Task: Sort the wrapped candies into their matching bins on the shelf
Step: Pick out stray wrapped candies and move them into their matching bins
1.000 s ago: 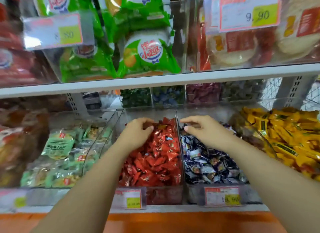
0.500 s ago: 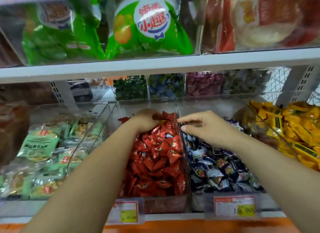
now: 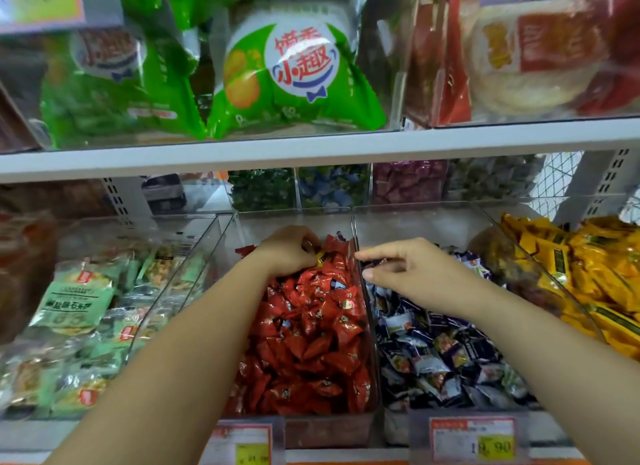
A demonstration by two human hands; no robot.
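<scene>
A clear bin of red wrapped candies (image 3: 311,329) sits in the middle of the lower shelf. To its right is a bin of dark blue and white wrapped candies (image 3: 433,353). My left hand (image 3: 285,251) rests at the back of the red pile, fingers curled around a small yellow wrapped candy (image 3: 319,257). My right hand (image 3: 412,269) hovers over the back of the blue bin, by the clear divider (image 3: 354,232). Its finger and thumb are bent towards each other over something dark, and whether it holds that is unclear.
A bin of yellow wrapped candies (image 3: 588,277) stands at the right, and green snack packs (image 3: 76,298) fill the bins at the left. Small bins of green, blue and purple candies (image 3: 334,187) line the back. The upper shelf (image 3: 311,149) hangs overhead. Price tags (image 3: 472,437) edge the front.
My left hand has pushed a little further back into the red pile and a yellow wrapper now shows at its fingertips. My right hand has stayed by the divider. The view has moved closer.
</scene>
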